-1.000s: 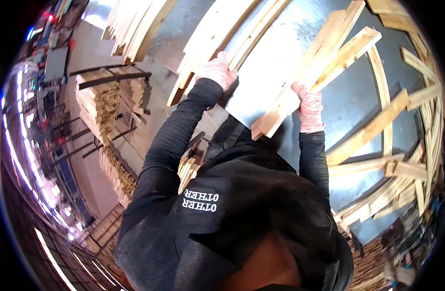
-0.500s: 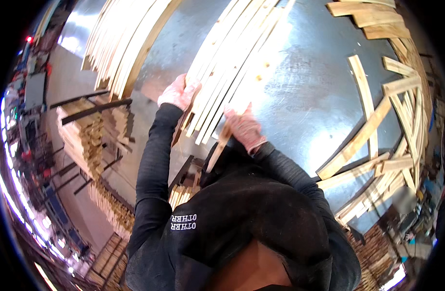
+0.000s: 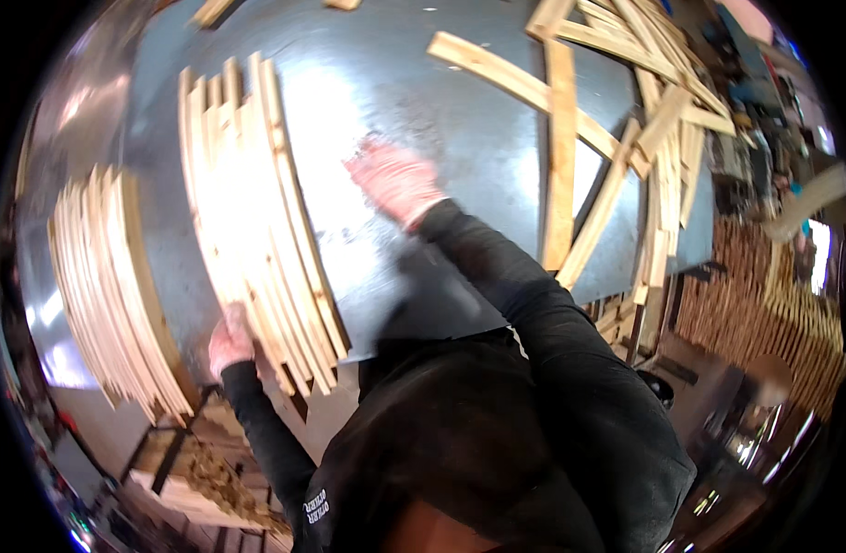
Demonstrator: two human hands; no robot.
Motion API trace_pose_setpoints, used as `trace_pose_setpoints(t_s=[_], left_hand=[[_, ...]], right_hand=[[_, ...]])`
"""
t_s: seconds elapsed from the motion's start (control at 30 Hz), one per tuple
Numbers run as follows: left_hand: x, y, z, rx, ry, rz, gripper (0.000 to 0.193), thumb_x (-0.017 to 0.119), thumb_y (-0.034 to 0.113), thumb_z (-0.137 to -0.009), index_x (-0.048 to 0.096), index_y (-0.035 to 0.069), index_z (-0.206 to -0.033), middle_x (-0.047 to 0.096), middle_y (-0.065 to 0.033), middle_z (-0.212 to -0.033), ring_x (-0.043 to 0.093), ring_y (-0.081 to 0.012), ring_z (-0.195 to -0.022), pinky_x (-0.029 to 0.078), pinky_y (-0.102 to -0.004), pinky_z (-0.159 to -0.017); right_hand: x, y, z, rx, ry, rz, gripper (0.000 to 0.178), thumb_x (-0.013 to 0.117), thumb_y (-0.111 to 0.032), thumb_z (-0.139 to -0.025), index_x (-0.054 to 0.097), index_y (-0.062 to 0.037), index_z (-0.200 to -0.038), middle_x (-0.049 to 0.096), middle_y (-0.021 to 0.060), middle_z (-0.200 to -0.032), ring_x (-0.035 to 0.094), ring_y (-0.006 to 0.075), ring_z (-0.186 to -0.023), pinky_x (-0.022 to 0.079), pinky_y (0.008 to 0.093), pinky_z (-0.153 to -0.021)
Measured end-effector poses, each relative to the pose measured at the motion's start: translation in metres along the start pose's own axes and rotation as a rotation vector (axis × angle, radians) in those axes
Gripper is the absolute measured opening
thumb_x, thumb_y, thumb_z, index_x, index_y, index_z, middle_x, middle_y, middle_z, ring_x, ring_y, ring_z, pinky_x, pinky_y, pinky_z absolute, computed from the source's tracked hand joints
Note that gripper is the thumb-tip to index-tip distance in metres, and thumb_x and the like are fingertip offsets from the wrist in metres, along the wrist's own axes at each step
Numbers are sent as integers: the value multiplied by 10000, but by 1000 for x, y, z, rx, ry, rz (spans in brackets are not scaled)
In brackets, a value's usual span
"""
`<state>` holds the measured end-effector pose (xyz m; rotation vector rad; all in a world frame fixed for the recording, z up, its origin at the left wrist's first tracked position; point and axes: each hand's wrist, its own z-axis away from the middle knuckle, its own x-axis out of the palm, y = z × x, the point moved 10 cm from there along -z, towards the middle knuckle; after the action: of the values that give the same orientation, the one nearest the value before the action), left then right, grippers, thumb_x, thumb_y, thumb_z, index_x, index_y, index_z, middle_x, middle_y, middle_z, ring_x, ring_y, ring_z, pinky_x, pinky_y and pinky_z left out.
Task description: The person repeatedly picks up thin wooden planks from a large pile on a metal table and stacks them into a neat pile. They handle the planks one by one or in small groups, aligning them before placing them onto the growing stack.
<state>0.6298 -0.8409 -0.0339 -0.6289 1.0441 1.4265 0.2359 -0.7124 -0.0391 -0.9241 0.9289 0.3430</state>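
Observation:
A row of long pale wooden strips point(image 3: 248, 203) lies side by side on the metal table, their near ends uneven. At the near left side of this row, my left hand point(image 3: 229, 343), in a pinkish glove, is closed against the outer strip; part of its fingers is hidden. My right hand point(image 3: 397, 182), in a similar glove, is over the bare metal to the right of the row. Its fingers are stretched out and slightly blurred, with nothing visible in them, and it is apart from the strips.
Another stack of strips point(image 3: 110, 295) lies at the left. To the right, loose wooden boards point(image 3: 559, 157) cross one another in a heap on the metal table point(image 3: 478, 129). Stacked wood point(image 3: 755, 323) stands beyond the table at the right, and more point(image 3: 211, 479) at lower left.
The view has turned to the right. My right hand has moved from the strips' near ends out over the table, and the short wooden piece it held is no longer in it.

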Motion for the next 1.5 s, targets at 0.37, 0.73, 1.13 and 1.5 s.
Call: trace_pose_setpoints(t_s=[0.37, 0.73, 1.13, 1.5], left_hand=[[223, 344, 97, 355, -783, 1169, 410, 512, 284, -984, 485, 25, -1301, 612, -136, -1091, 598, -222, -967, 525, -333, -810], [229, 350, 109, 111, -673, 1129, 379, 729, 154, -864, 609, -33, -1170, 670, -66, -1044, 605, -141, -902, 496, -296, -827], [166, 295, 105, 146, -87, 355, 654, 563, 439, -921, 488, -42, -1359, 610, -265, -1228, 577, -383, -1169, 429, -418, -1014], [117, 169, 98, 53, 195, -233, 846, 686, 439, -826, 265, 57, -1452, 485, -229, -1309, 503, -410, -1190, 454, -583, -906]], right_hand=[[-99, 283, 86, 212, 279, -616, 658, 577, -505, -914, 516, 2, -1330, 619, 251, -1216, 592, 343, -1155, 443, 394, -985], [-197, 357, 33, 181, -34, 557, 826, 564, -639, -845, 347, -154, -1477, 518, 219, -1358, 505, 391, -1254, 391, 461, -1062], [-55, 137, 62, -362, -29, -221, 553, 496, -464, -979, 575, 36, -1203, 660, 186, -1118, 664, 290, -987, 493, 344, -968], [39, 98, 104, 130, 11, -305, 675, 757, -416, -781, 507, 9, -1241, 646, 209, -1154, 633, 370, -1056, 497, 424, -894]])
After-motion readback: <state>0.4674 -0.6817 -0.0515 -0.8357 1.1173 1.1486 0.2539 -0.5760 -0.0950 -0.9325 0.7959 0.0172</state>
